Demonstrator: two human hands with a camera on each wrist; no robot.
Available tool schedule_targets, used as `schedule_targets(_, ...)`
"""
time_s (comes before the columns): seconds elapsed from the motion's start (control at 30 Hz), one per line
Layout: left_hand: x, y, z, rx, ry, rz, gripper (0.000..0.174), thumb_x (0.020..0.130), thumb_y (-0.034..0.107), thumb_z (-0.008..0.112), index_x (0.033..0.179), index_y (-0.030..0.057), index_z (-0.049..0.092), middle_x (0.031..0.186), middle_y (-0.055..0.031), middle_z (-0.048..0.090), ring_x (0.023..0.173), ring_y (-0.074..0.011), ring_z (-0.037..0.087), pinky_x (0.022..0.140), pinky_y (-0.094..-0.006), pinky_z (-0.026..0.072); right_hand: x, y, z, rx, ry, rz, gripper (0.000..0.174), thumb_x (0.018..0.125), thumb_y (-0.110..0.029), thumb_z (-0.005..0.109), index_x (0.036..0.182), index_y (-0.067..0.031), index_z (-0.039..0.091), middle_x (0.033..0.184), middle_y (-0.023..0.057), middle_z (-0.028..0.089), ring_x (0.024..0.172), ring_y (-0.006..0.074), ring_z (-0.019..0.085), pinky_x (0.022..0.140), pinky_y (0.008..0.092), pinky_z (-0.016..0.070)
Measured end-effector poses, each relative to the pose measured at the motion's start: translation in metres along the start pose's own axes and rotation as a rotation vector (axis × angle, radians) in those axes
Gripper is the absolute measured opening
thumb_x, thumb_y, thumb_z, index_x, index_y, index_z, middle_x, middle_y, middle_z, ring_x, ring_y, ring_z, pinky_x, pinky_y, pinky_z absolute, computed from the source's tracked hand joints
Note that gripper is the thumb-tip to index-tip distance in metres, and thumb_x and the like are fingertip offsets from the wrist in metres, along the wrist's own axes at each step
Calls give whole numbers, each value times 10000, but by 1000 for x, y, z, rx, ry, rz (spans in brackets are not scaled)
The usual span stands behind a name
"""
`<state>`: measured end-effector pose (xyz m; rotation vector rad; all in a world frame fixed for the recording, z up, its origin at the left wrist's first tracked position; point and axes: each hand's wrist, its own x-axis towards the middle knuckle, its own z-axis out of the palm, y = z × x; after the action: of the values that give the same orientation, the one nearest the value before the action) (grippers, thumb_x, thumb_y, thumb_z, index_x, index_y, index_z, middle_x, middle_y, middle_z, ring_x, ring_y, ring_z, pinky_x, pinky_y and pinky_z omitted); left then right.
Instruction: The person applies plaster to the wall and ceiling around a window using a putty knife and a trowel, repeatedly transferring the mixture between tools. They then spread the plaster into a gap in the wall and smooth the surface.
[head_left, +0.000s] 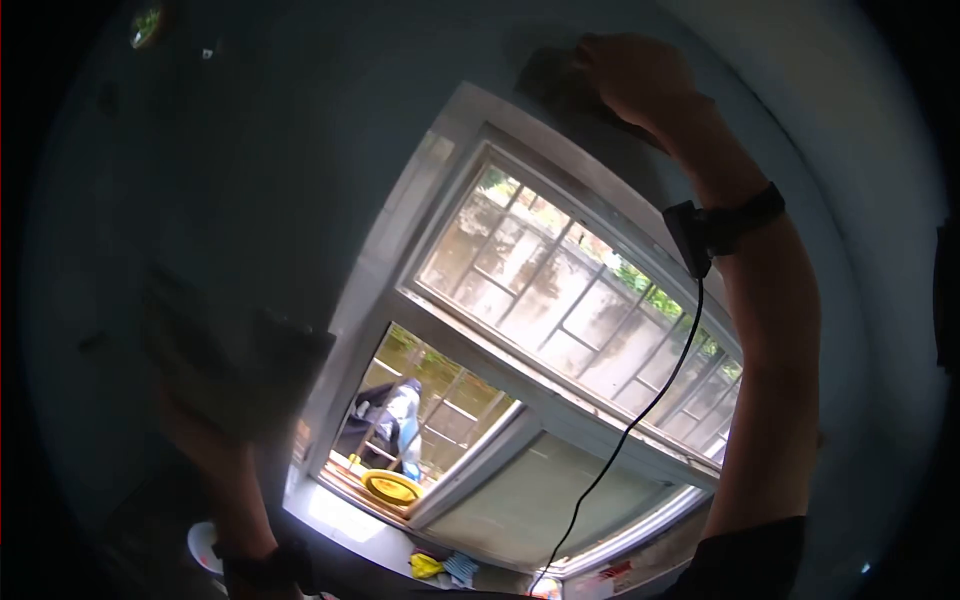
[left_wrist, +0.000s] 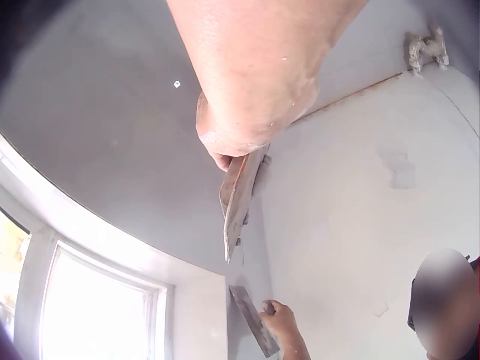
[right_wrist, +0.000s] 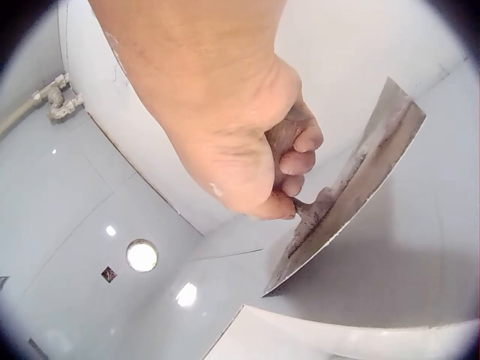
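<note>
Looking up, head view: right hand (head_left: 630,75) raised high, pressing trowel (head_left: 550,72) against grey wall (head_left: 250,150) above window (head_left: 560,330). Left hand (head_left: 205,420) lower and blurred, holding flat board (head_left: 235,365) off wall, near enough to reach. Left wrist view: hand closed on board's grip, fingers mostly hidden, board seen edge-on. Right wrist view: fingers wrapped tight round trowel handle, blade laid nearly flat so whole face bears on wall.
</note>
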<state>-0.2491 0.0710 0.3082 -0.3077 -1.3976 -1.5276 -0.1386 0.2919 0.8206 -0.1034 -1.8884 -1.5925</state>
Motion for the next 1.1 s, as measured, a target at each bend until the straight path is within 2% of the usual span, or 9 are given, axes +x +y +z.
schedule_targets(0.17,-9,-15,15,108,-3,136,694,909,426,673,1444,33,469,1419,-192,547,1305,-342,540,1113,-429,421,-46,25,0,23,27,-26,294,995,-362,538,1131,-139,673,1005,141,715,961,358,678,820,461,540)
schedule_targets(0.3,15,35,32,286,14,338,795,842,480,749,1455,69,453,1397,-195,561,1283,-381,555,1083,-476,456,-68,45,-5,-32,-15,-13,275,988,-348,562,1114,-129,670,974,153,714,932,367,679,802,474,539)
schedule_targets(0.63,20,71,33,239,7,383,915,741,505,846,1453,90,450,1391,-194,561,1274,-383,560,1074,-495,465,-112,60,-32,-141,-162,30,213,975,-264,565,1077,-116,678,949,144,721,903,353,697,778,473,552)
schedule_targets(0.73,25,85,20,281,-71,404,764,854,431,745,1459,73,446,1394,-183,563,1264,-355,572,1085,-461,462,-122,66,-52,-253,-272,29,206,956,-234,585,1096,-115,679,960,147,724,896,354,700,768,472,556)
schedule_targets(0.8,30,109,22,-242,-132,-63,662,947,464,581,1459,66,449,1412,-181,544,1282,-371,538,1099,-512,422,-139,73,-63,-135,-218,61,220,940,-222,606,1114,-105,674,956,161,721,891,349,705,764,466,555)
schedule_targets(0.87,32,146,44,-1321,-149,-1024,702,1003,599,371,1452,67,463,1441,-187,503,1325,-426,458,1116,-643,347,-171,70,-68,191,-12,128,245,919,-198,631,1137,-93,668,949,173,719,888,328,718,764,445,555)
schedule_targets(0.93,22,151,68,-900,-208,-555,639,1007,511,427,1455,57,454,1426,-183,523,1307,-392,493,1114,-574,375,-201,42,-79,665,120,208,318,869,-134,672,1184,-87,654,944,163,718,884,267,734,756,375,558)
schedule_targets(1.03,-3,150,103,-226,-255,118,565,1012,379,511,1460,42,441,1403,-177,553,1280,-341,545,1111,-470,418,-244,-4,-86,1216,-15,173,388,829,-71,712,1212,-79,646,972,122,724,812,200,729,727,291,546)
schedule_targets(1.1,0,171,108,-489,-299,31,515,1036,318,495,1459,31,439,1407,-170,550,1291,-317,546,1120,-442,414,-255,-29,-86,1325,-21,9,403,818,-67,727,1213,-65,643,977,109,728,754,191,719,686,282,539)
